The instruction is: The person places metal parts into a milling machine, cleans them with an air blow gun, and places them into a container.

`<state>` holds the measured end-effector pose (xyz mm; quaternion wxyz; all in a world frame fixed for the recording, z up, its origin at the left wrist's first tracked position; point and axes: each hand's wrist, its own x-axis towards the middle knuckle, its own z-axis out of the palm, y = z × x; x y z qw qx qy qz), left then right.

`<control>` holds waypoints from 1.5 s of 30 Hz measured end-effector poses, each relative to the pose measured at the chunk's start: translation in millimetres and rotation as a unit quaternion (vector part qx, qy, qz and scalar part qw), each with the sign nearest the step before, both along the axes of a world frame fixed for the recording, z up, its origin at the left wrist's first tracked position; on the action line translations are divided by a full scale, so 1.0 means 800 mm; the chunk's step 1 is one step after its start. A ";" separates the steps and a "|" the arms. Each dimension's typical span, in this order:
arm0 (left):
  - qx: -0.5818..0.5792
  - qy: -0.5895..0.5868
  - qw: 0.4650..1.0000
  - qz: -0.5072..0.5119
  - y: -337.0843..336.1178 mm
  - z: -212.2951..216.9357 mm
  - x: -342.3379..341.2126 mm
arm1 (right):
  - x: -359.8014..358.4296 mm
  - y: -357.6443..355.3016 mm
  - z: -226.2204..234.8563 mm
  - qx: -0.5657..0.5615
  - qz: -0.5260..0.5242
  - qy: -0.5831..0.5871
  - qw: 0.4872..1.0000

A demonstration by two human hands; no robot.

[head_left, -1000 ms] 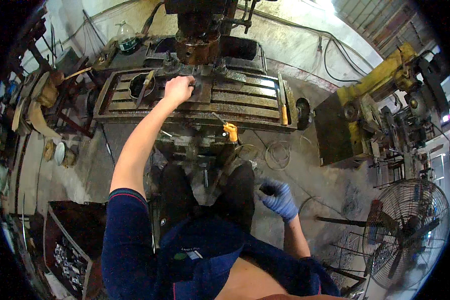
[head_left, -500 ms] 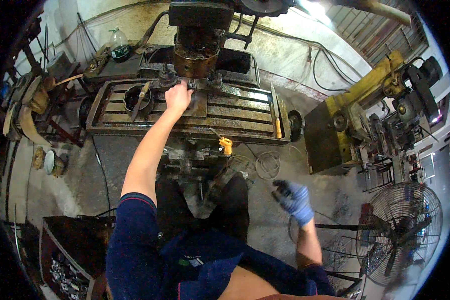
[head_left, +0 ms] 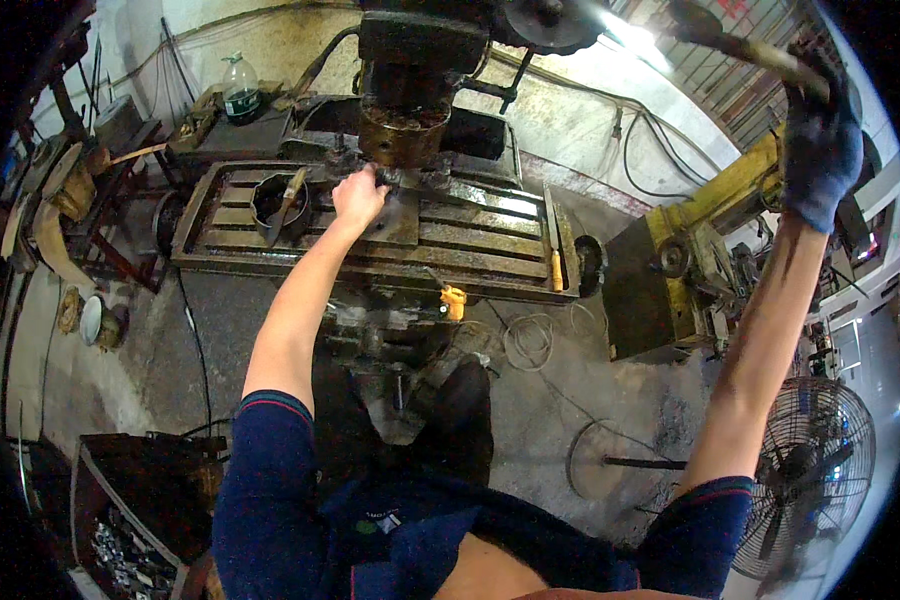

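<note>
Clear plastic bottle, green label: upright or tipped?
Upright. The clear plastic bottle with the dark green label has its narrow neck pointing up and its broad base down. Cap: too small to tell.

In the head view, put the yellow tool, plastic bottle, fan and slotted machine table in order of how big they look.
Largest to smallest:
slotted machine table
fan, partly hidden, perhaps enlarged by nearness
plastic bottle
yellow tool

Pot point(head_left: 258, 210) on left of machine table point(head_left: 470, 232), file point(head_left: 557, 262) on right end; fan point(head_left: 808, 468) farther right.
</note>
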<state>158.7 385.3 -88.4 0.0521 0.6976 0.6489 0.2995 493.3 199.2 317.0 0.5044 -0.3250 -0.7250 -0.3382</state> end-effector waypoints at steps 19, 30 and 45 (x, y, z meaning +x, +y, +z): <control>-0.002 0.033 0.999 -0.004 0.004 -0.004 -0.012 | -0.046 -0.041 -0.198 -0.142 0.195 0.288 0.927; -0.049 0.008 0.999 0.000 0.014 0.005 -0.003 | -0.044 -0.033 -0.175 -0.118 0.175 0.234 0.949; -0.063 -0.028 0.998 0.013 0.027 -0.004 -0.007 | -0.045 -0.031 -0.175 -0.112 0.172 0.213 0.955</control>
